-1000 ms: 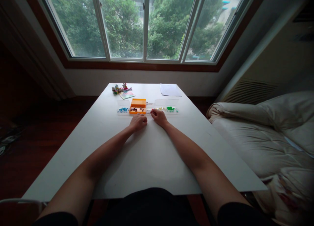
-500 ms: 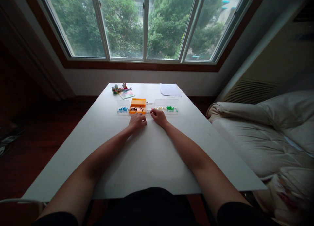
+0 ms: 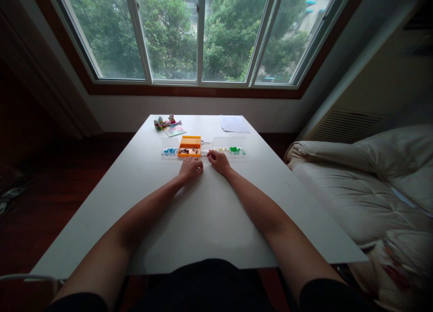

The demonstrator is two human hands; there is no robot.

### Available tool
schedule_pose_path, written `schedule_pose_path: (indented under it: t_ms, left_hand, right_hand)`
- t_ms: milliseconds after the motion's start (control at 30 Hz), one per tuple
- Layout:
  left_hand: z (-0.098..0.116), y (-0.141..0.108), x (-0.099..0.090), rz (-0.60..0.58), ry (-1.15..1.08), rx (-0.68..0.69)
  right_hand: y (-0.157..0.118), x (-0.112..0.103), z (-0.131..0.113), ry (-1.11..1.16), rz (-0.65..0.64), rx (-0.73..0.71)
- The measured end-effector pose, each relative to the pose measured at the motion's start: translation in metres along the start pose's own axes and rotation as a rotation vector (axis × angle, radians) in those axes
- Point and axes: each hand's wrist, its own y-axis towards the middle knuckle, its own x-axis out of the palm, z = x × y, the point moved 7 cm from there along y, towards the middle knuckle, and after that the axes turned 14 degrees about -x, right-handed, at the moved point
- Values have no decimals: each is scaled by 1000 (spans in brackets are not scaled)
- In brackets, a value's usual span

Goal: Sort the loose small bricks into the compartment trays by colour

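My left hand (image 3: 191, 168) rests on the white table with its fingers curled in; whatever it holds is hidden. Just beyond it lies an orange case (image 3: 191, 140) with its lid raised and small brown pieces (image 3: 184, 151) inside. My right hand (image 3: 218, 161) reaches to the clear compartment box, fingertips pinched at its near side by a tiny red spot. What sits in that pinch is too small to make out. Small blue pieces (image 3: 170, 151) lie in a clear box left of the case. Green pieces (image 3: 235, 149) and pale yellow pieces (image 3: 221, 149) fill compartments past my right hand.
Small colourful figures (image 3: 165, 122) stand at the table's far left, by a printed card (image 3: 175, 130). White paper sheets (image 3: 234, 124) lie at the far right. A cream sofa (image 3: 365, 181) stands to the right of the white table (image 3: 209, 231), and a window (image 3: 199, 37) is ahead.
My left hand has turned slightly and its fingers have curled further in; the small dark thing seen at its fingertips before is now hidden. The right hand stays in place.
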Motion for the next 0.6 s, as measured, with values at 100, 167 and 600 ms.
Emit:
schedule_pose_path:
  t_ms: [100,167,600]
  left_hand:
    - [-4,1,-7,72,-72,-24]
    - [-13,4,-12,119,-152,-76]
    - [-154,25,-34,425,-641,-628]
  right_hand:
    - [0,-1,-1,-3,-2,7]
    - [0,0,-2,1,-13,5]
    - [-1,25,-32,-34,-320,-303]
